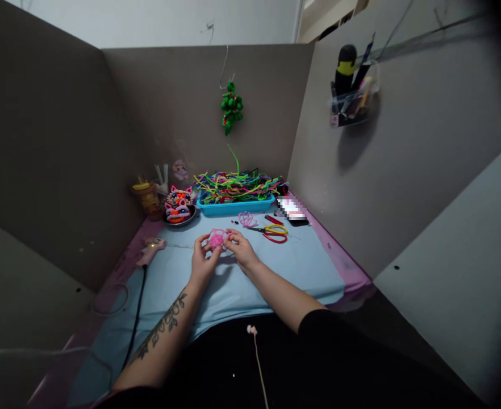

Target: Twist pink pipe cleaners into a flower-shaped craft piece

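Observation:
Between my two hands, a little above the blue cloth, is a pink pipe-cleaner piece (217, 239) with a fuzzy round middle and thin loops about it. My left hand (203, 258) grips its left side, thumb at the lower edge. On the right side, my right hand (241, 250) pinches the rim between thumb and fingers. Just beyond lies a second pink looped pipe-cleaner piece (247, 219). Scissors (275, 232) with yellow and red handles rest to the right of it, close to a red-handled tool (273, 220).
A blue tray (236, 209) heaped with coloured pipe cleaners stands at the back. Left of it, a bowl (181, 222) holds finished pipe-cleaner faces. A glue gun (151, 250) with a black cord lies at left, a phone (292, 210) at right. Partition walls enclose the table.

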The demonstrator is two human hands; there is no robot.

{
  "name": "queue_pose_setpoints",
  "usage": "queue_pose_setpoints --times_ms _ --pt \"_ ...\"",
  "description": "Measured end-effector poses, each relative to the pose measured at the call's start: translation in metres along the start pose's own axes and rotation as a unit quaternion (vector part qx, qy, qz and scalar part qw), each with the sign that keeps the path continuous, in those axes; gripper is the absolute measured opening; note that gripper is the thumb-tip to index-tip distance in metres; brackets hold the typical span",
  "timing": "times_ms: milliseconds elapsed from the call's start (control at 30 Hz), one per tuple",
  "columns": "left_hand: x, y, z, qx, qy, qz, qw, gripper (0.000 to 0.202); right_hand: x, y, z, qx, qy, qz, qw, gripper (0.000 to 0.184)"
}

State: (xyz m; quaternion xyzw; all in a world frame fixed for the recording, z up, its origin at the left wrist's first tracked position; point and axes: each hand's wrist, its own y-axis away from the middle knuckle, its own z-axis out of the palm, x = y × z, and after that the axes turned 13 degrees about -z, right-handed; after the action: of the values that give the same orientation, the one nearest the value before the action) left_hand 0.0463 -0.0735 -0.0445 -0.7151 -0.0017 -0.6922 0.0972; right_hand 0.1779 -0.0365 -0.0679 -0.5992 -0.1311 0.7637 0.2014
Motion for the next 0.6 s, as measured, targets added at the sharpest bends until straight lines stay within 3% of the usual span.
queue_pose_setpoints --times_ms 233,600 --pt "0.0007 -0.0043 -0.0008 -0.023 0.055 -0.058 0.997 0.061 -0.0017 0.0023 -0.0013 -0.023 0.049 -0.011 0.998 0.034" --pt "0.0074 -0.0020 -0.0003 -0.054 0.084 -0.071 0.992 0.058 -0.0055 0.0062 -0.0026 0.001 0.117 -0.036 0.992 0.034"
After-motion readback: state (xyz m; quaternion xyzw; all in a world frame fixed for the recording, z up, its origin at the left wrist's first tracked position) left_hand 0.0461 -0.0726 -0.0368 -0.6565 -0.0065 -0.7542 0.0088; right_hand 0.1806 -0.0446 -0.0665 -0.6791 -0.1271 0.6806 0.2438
